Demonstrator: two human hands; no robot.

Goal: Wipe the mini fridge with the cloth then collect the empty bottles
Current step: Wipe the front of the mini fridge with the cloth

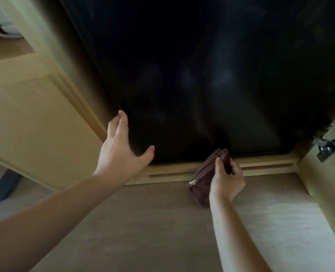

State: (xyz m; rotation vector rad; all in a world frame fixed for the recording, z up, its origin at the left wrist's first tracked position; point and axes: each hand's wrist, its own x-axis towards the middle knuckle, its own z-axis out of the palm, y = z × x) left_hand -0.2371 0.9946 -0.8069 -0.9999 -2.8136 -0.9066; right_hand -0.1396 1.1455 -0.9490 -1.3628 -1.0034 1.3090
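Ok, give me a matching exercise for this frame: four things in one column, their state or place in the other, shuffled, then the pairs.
1. left hand
2. right hand
3. cloth
4. hinge

A. brown, folded, at the fridge's bottom edge
B. open, fingers spread, by the fridge's left edge
C. metal, on the cabinet wall at far right
D. closed around the cloth

Pairs: 1-B, 2-D, 3-A, 4-C

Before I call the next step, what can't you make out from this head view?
- Empty bottles: none in view, so their place and count are unknown.
- Black mini fridge front: dark and blurred; dirt or handle unreadable, top cut by the frame edge.
- Folded brown cloth: partly hidden by the right hand; contact with the fridge unclear.
- Left hand: open by the fridge's left edge; touching it or not, unclear.
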